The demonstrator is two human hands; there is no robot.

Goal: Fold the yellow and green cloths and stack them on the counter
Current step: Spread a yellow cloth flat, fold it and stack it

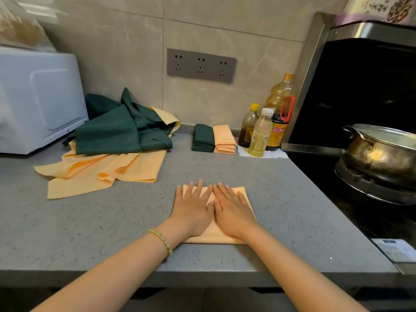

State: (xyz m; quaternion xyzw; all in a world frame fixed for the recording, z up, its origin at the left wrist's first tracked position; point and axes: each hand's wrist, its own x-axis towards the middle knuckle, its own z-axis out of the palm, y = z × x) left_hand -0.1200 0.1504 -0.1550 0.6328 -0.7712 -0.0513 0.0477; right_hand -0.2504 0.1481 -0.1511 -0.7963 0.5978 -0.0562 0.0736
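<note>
A folded yellow cloth (216, 235) lies on the grey counter (90, 221) near its front edge. My left hand (193, 208) and my right hand (231, 209) press flat on it side by side, fingers straight, covering most of it. At the back left sits a loose heap of unfolded green cloths (121, 129) on top of unfolded yellow cloths (101, 172). By the wall stand two neat stacks next to each other: folded green cloths (203, 138) and folded yellow cloths (224, 139).
A white microwave (38, 97) stands at the far left. Three bottles (261, 131) of oil and sauce stand at the back right. A stove with a metal pot (378, 152) borders the counter on the right. A wall socket strip (201, 65) is above.
</note>
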